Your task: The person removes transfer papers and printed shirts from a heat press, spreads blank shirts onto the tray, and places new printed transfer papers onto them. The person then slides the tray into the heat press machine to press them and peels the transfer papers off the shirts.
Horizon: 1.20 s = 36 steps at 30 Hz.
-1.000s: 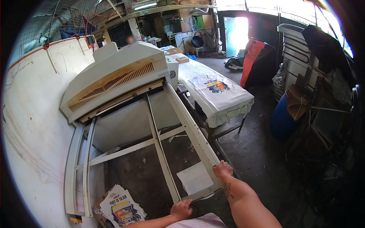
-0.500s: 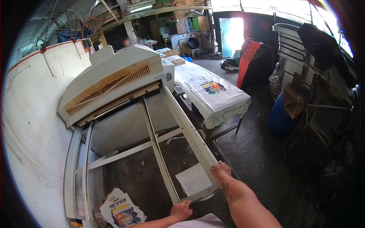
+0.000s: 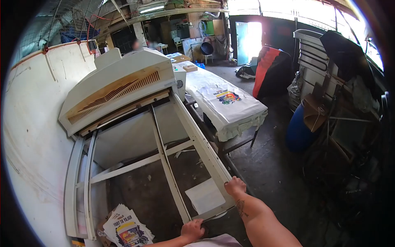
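Frame (image 3: 205, 149) seemed at the gripping step: left hand (image 3: 192, 230) curled over its edge at six o'clock, right hand (image 3: 235, 187) likewise at five. Shifting it probably called for even force.

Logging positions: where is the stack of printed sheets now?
Head view, lower left: the stack of printed sheets lies left of the left hand, seen between the rails of the white frame.

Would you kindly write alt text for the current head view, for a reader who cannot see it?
A person's left hand and right hand grip the near end of a pale open frame joined to a vented white machine. A printed white cloth lies on a table to the right; printed sheets are piled at lower left.
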{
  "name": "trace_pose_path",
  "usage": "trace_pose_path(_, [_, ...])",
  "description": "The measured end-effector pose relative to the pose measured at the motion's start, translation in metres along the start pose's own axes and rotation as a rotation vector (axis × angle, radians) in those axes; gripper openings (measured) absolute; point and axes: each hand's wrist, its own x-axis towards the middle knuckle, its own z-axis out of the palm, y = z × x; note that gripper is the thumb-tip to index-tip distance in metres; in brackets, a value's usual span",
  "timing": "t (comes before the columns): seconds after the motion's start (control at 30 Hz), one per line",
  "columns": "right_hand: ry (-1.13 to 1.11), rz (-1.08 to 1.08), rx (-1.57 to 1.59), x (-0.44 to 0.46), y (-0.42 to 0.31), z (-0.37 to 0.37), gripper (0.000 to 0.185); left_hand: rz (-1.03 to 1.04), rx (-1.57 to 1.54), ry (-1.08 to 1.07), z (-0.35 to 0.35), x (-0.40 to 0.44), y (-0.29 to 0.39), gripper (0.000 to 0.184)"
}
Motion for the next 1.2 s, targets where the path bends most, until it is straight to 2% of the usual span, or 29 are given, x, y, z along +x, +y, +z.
trace_pose_path(0.6, [-0.010, 0.010, -0.034, 0.002, -0.002, 0.003, 0.045, 0.050, 0.036, 0.040, 0.007, -0.001, -0.005, 0.036])
trace_pose_path(0.7, [-0.005, 0.001, -0.010, 0.002, -0.004, 0.000, 0.045, -0.108, 0.035, -0.215, -0.001, -0.002, 0.005, 0.045])
trace_pose_path(0.8, [-0.016, 0.000, -0.025, 0.003, -0.003, -0.001, 0.045, -0.052, 0.036, -0.170, -0.001, -0.003, 0.002, 0.045])
trace_pose_path(0.9, [-0.020, -0.001, -0.043, 0.004, -0.002, 0.003, 0.045, 0.072, 0.038, 0.070, 0.003, -0.002, -0.003, 0.035])
trace_pose_path(1.2, [-0.017, 0.006, -0.036, 0.003, -0.003, 0.001, 0.044, 0.076, 0.044, 0.041, -0.002, 0.000, -0.002, 0.035])
